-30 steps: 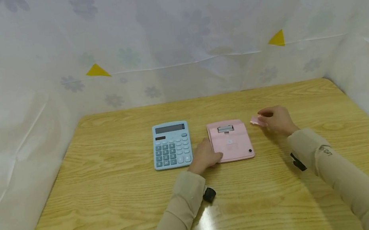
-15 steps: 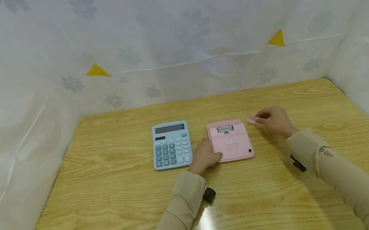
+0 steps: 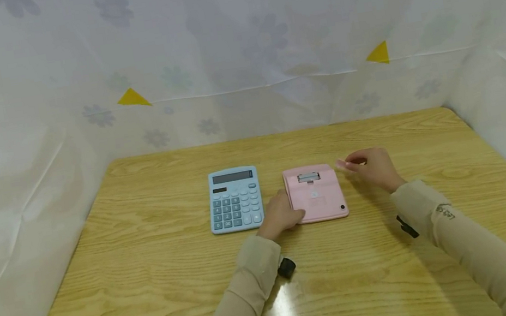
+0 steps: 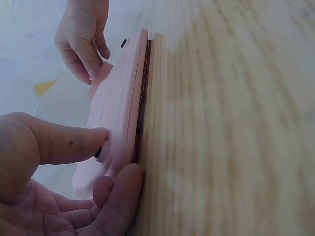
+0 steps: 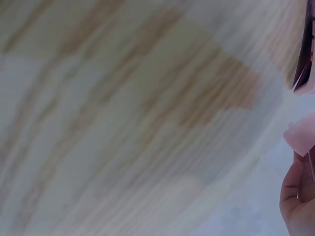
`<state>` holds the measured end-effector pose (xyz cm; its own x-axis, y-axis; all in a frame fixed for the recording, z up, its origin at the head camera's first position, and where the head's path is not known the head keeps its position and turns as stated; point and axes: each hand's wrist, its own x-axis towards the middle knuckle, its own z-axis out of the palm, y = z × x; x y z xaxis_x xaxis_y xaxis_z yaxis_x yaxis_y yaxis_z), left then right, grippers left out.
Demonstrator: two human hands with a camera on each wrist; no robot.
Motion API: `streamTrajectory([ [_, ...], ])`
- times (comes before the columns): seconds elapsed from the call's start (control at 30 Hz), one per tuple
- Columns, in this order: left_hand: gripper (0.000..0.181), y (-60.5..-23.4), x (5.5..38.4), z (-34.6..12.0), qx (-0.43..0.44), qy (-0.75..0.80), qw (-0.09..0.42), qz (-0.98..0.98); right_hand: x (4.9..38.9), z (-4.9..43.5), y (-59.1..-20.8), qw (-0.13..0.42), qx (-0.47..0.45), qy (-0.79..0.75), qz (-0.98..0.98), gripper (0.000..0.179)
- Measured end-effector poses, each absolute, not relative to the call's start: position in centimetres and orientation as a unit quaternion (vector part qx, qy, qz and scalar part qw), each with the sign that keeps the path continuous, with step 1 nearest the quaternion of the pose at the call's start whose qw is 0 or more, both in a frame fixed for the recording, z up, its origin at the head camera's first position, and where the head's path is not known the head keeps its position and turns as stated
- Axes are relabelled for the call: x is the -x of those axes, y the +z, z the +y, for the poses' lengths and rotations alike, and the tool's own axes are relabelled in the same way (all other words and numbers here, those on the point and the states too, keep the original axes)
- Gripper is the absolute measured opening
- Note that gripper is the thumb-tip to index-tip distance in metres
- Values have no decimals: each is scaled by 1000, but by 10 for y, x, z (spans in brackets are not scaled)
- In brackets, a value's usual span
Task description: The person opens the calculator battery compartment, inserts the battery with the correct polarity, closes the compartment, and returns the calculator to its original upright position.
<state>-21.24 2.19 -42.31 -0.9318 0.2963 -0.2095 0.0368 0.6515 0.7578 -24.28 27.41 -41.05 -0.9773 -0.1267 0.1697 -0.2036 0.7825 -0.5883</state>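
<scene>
A pink calculator [image 3: 316, 200] lies face down on the table, its battery compartment [image 3: 308, 177] uncovered near the far edge. My left hand [image 3: 280, 213] grips its near left corner, thumb on top and fingers at the side, as the left wrist view also shows. Just off the calculator's far right corner, my right hand [image 3: 373, 166] pinches a small pink battery cover [image 5: 301, 135] between thumb and fingers. In the head view only a pale edge of that cover shows. A light blue calculator [image 3: 235, 199] lies face up to the left, beside my left hand.
The wood-grain table [image 3: 155, 295] ends at a white flowered curtain [image 3: 235, 45] behind and at both sides. Yellow triangles [image 3: 133, 97] mark the curtain. A black wrist device [image 3: 287, 268] sits at the left cuff.
My right hand has moved slightly left with the pink cover, closer to the pink calculator's far right corner, and the cover has tilted. The left hand and both calculators stay put.
</scene>
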Motion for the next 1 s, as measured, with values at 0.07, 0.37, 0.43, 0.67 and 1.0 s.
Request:
streamTrajectory([
  [0.07,42,-423,212,22,-96,405,157,896,242,273,-410,72,-96,319,-940,24],
  [0.37,41,-421,211,21,-97,403,153,897,242,269,-409,132,-140,309,-931,15],
  [0.43,40,-421,211,22,-96,405,153,896,242,267,-409,134,-143,309,-931,15],
  [0.67,41,-421,211,22,-92,399,152,900,242,260,-407,143,-165,306,-927,13],
  [1.0,43,-421,212,22,-89,395,156,901,241,248,-401,149,-189,305,-921,12],
])
